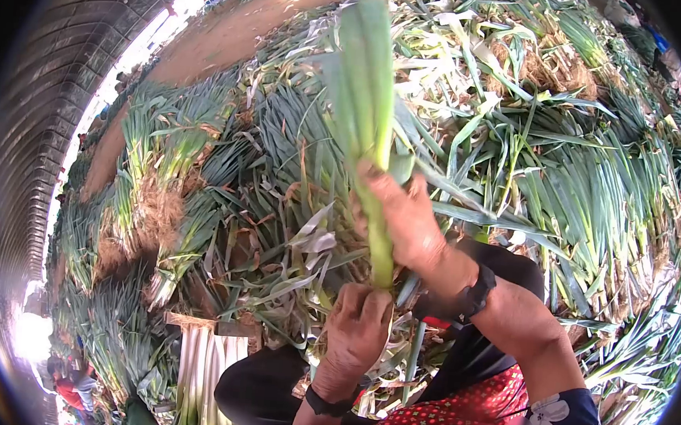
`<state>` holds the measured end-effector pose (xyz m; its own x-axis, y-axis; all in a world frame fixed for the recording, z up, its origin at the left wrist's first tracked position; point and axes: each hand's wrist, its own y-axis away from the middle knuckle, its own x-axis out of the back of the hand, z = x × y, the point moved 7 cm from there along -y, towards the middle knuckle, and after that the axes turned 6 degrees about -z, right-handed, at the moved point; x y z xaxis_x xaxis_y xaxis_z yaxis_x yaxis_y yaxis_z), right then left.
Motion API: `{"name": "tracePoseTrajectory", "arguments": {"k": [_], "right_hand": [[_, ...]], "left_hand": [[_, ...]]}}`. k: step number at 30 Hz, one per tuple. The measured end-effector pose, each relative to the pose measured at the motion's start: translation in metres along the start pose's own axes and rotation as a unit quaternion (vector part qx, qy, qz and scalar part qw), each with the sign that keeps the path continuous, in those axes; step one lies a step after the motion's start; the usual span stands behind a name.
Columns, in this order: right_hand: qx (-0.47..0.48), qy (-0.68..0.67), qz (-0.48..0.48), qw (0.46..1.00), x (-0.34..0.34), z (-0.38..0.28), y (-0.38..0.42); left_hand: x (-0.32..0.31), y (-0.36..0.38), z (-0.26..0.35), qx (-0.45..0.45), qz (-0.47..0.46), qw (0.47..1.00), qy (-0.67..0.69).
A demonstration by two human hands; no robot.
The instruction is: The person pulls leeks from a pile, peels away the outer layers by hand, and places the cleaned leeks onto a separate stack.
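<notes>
Leaves (272, 291) crowd close round the knees (261, 392); the right hand (412, 221) wraps the upright leek (371, 96), the left hand (356, 324), curled, pinches its lower end.

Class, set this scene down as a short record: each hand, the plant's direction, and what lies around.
Left hand: closed at the lower end of the leek
Right hand: gripping the stalk above the left hand
Leek direction: leaves toward the picture's top
Lap: red patterned cloth
Lower left: pale stalks, side by side
Right side: leafy pile
</notes>
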<state>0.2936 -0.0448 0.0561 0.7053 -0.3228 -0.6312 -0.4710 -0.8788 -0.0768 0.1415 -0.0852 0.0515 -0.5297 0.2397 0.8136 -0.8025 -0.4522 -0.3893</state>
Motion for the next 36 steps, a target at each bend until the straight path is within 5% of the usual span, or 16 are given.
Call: {"name": "tracePoseTrajectory", "arguments": {"k": [4, 7, 8, 13, 16, 17, 19, 21, 22, 24, 28, 36], "right_hand": [[-0.026, -0.091, -0.004, 0.995, 0.022, -0.013, -0.014], [-0.002, -0.152, -0.034, 0.988, 0.029, -0.019, -0.019], [0.021, -0.171, -0.051, 0.984, 0.029, -0.023, -0.021], [0.063, -0.161, -0.030, 0.985, 0.039, -0.044, -0.025], [0.062, -0.168, -0.030, 0.983, 0.047, -0.051, -0.028], [0.065, -0.170, -0.040, 0.983, 0.047, -0.052, -0.028], [0.053, -0.157, -0.055, 0.985, 0.042, -0.047, -0.028], [0.026, -0.133, -0.069, 0.988, 0.031, -0.039, -0.023], [0.019, -0.122, -0.077, 0.989, 0.025, -0.032, -0.020], [-0.006, -0.115, -0.098, 0.989, 0.010, -0.019, -0.014], [-0.053, -0.107, -0.096, 0.988, -0.006, -0.001, -0.002], [-0.026, -0.064, -0.142, 0.987, -0.020, 0.003, 0.008]], "left_hand": [[0.021, 0.028, -0.014, -0.001, 0.082, 0.994, 0.069], [0.026, 0.063, -0.065, 0.165, 0.221, 0.826, 0.491], [0.029, 0.071, -0.070, 0.164, 0.222, 0.827, 0.490], [0.059, 0.128, -0.133, 0.239, 0.400, 0.659, 0.590], [0.096, 0.192, -0.225, 0.271, 0.500, 0.638, 0.519], [0.101, 0.187, -0.220, 0.270, 0.501, 0.639, 0.518], [0.121, 0.160, -0.201, 0.378, 0.421, 0.778, 0.271], [0.091, 0.120, -0.187, 0.339, 0.169, 0.925, 0.026], [0.075, 0.087, -0.141, 0.259, 0.144, 0.947, 0.124], [0.046, 0.046, -0.082, 0.176, 0.036, 0.983, 0.046], [0.005, 0.007, -0.026, 0.168, -0.029, 0.970, 0.171], [-0.015, 0.015, -0.026, 0.142, -0.022, 0.989, 0.044]]}}
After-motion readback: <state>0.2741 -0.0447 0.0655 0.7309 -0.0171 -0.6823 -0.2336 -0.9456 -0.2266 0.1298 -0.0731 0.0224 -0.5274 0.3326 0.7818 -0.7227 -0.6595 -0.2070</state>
